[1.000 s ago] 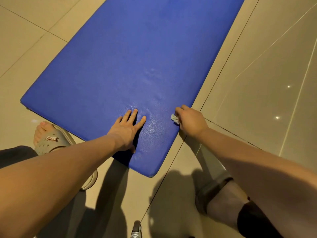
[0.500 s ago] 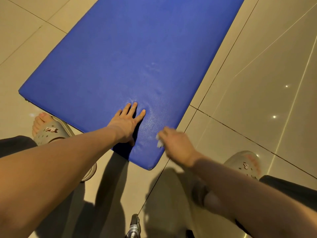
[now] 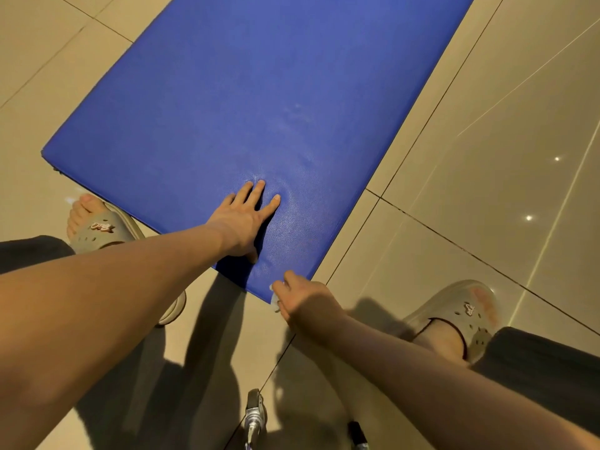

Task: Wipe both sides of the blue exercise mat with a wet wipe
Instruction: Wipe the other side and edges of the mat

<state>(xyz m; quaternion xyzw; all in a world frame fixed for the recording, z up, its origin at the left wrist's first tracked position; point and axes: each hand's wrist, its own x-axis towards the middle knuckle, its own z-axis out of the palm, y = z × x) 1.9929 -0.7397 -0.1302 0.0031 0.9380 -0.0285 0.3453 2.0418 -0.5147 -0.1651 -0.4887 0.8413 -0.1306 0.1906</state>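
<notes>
Lying flat on the glossy beige tiled floor (image 3: 487, 190), the blue exercise mat (image 3: 259, 92) is seen stretching away towards the top of the view, with its near short edge running slantwise between two feet. The left hand (image 3: 242, 222) is pressed palm-down on the mat close to that edge, with the fingers straight and spread and nothing grasped. The right hand (image 3: 305, 303) is held at the mat's near right corner, its fingers curled round a small crumpled whitish wet wipe (image 3: 275, 295) set against the corner. The left clog (image 3: 100, 228) is placed just beside the near edge; the right clog (image 3: 467, 310) is planted on the tiles near the corner. A small metal fitting (image 3: 255, 414) is visible at the bottom.
</notes>
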